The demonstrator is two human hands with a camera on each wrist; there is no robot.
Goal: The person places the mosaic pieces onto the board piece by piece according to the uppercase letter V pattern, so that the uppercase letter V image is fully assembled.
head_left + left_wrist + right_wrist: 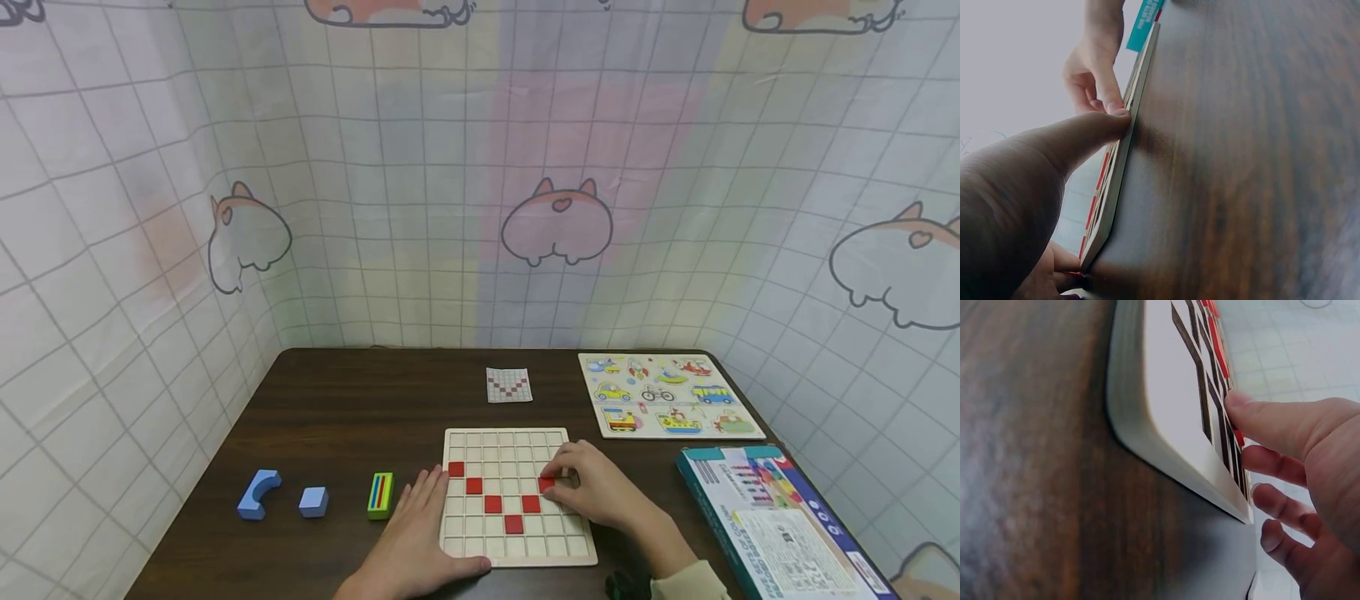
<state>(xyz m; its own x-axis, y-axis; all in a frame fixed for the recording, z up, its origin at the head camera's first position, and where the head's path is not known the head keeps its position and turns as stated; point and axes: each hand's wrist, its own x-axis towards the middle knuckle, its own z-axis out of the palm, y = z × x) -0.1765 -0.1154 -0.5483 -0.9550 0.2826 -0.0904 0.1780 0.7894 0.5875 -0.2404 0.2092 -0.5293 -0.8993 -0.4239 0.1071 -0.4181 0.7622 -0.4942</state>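
While the wooden grid board (517, 497) lies flat on the dark table (337, 417), near its front edge, the right hand (592, 487) rests on the right part of the board and its fingertips pinch or press a red square tile (547, 483) into a cell. The left hand (420, 533) lies flat with straight fingers against the left edge of the board, and in the left wrist view its thumb (1094, 134) touches the rim, so this hand holds nothing but steadies the board. I count six red tiles on the board: they make a V shape, and the sixth is the one under the right fingers. In my judgement, the tile could sit crooked on a grid wall instead of inside the cell if the fingers release it too early, and a push to the side could slide the board if the left hand lifts. Behind the board lies one small pattern card (509, 385) with a similar V. To the left stand three pieces: a blue arch block (258, 493), a blue small block (313, 501) and a green striped block (380, 495). To the right there are one vehicle puzzle board (667, 395) and one teal game box (780, 525).
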